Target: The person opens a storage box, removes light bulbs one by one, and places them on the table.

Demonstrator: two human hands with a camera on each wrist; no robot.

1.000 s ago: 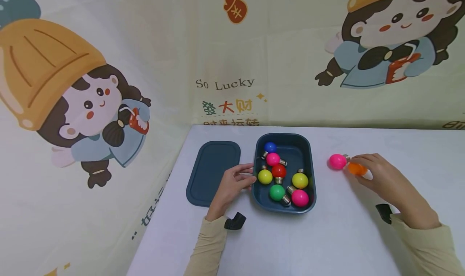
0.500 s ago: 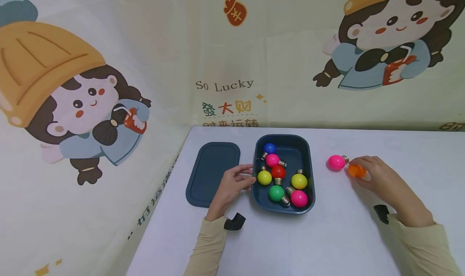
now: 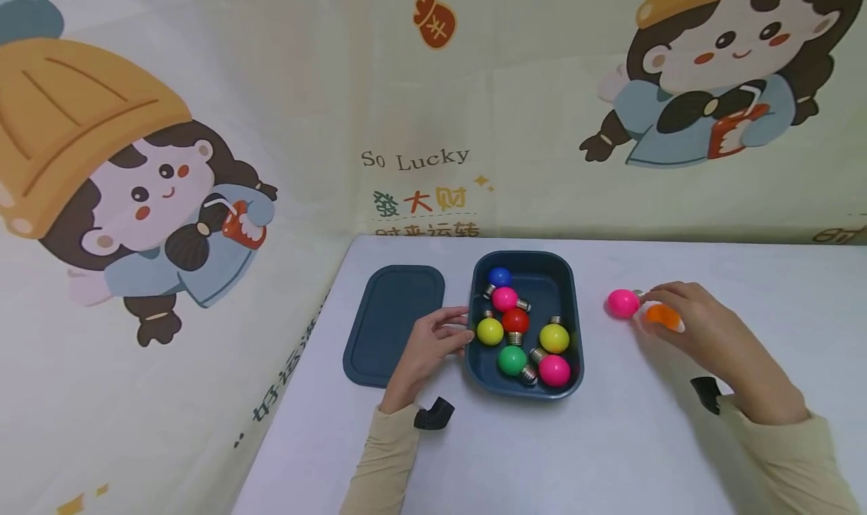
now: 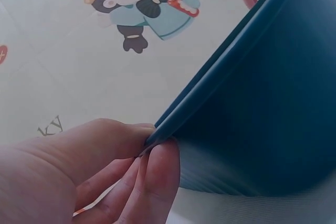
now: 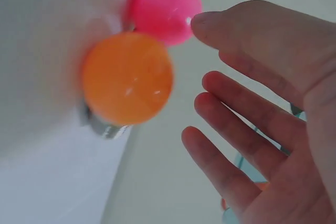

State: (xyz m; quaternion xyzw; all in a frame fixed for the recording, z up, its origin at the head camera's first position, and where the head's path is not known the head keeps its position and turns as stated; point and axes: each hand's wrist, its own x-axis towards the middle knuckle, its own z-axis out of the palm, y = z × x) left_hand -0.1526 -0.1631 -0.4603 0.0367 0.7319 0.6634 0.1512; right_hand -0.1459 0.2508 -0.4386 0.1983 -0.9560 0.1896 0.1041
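With thumb and fingers my left hand (image 3: pixel 433 345) pinches the left rim of a dark blue plastic box (image 3: pixel 545 289); the left wrist view shows the rim between them. Inside lie several coloured light bulbs with metal screw bases, among them a green bulb (image 3: pixel 512 360), a red bulb (image 3: pixel 515 320) and a blue bulb (image 3: pixel 500 276). To the right of the box, my right hand (image 3: pixel 718 334) reaches over an orange bulb (image 5: pixel 127 78), its fingers spread and apart from it in the right wrist view. A pink bulb (image 3: pixel 622 304) lies just left of the orange one.
A dark blue lid (image 3: pixel 396 319) lies flat on the white table (image 3: pixel 515 462), left of the box and partly behind my left hand. Beyond the table's back edge hangs a cream cloth (image 3: pixel 542 123) printed with cartoon figures and lettering.
My right hand has shifted slightly left over the orange bulb, its fingertips nearer the pink bulb. My left hand keeps its hold on the rim. The head view has drifted slightly.
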